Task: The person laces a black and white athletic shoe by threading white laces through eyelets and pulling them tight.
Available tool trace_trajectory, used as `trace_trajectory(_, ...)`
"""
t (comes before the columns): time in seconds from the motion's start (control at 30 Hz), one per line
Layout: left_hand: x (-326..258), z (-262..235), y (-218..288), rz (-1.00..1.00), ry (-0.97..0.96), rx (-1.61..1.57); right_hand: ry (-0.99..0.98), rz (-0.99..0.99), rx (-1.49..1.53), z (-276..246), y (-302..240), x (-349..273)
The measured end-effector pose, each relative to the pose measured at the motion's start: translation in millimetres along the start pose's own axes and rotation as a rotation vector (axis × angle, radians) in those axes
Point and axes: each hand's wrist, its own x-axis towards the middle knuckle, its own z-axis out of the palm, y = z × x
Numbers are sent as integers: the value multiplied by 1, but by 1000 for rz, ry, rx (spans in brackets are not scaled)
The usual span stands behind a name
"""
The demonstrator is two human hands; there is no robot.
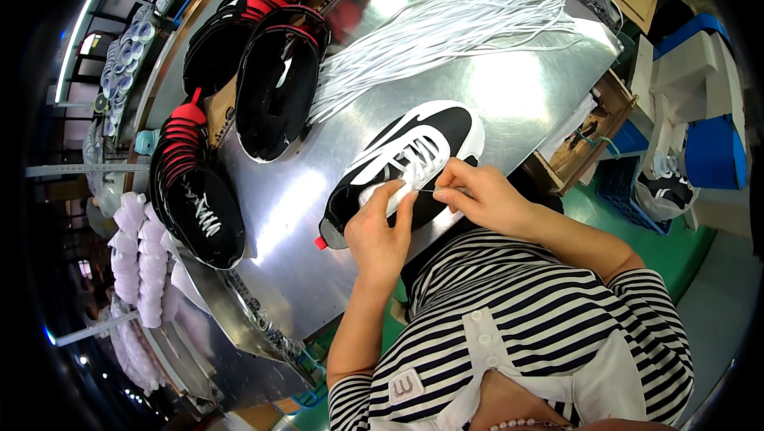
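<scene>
A black and white shoe upper [465, 130] lies on the metal table before me, toe toward the far right and a red tab at its heel. White lace [420, 154] crosses its front eyelets. My left hand [378, 232] pinches the white eyelet edge near the shoe's opening between thumb and fingers. Just to its right, my right hand [484, 196] is closed in a pinch on a thin dark strand or pin [426, 191]. That thin piece runs toward my left thumb; its exact kind is too small to tell.
A bundle of white shoelaces [446, 29] spreads across the table's [278, 216] far side. Nested stacks of black and red shoe uppers [195, 212] stand along the left. At the right are an open wooden drawer [589, 140] and a blue crate [633, 196] holding a bagged shoe.
</scene>
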Motion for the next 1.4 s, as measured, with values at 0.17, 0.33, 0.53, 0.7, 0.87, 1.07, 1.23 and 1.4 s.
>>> trace_trajectory(0.17,-2,-5,0,20,-168,-9,-11,107,-99,17,-7,18)
trace_trajectory(0.33,-5,-4,3,-15,-185,30,-99,67,-286,2,-10,12)
trace_trajectory(0.53,-2,-7,6,-132,-314,-51,67,-42,-133,-45,-11,24)
trace_trajectory(0.7,-1,-21,2,36,-357,112,276,-106,-411,-21,8,53)
trace_trajectory(0.87,-8,-37,-9,102,-359,141,192,-119,-402,-23,-5,54)
trace_trajectory(1.07,-1,-31,-2,22,-218,31,127,-346,-802,-20,-11,59)
trace_trajectory(1.23,2,-31,0,57,-201,62,173,-294,-644,-21,1,56)
trace_trajectory(1.4,8,-32,-3,103,-204,29,209,-230,-467,-27,2,39)
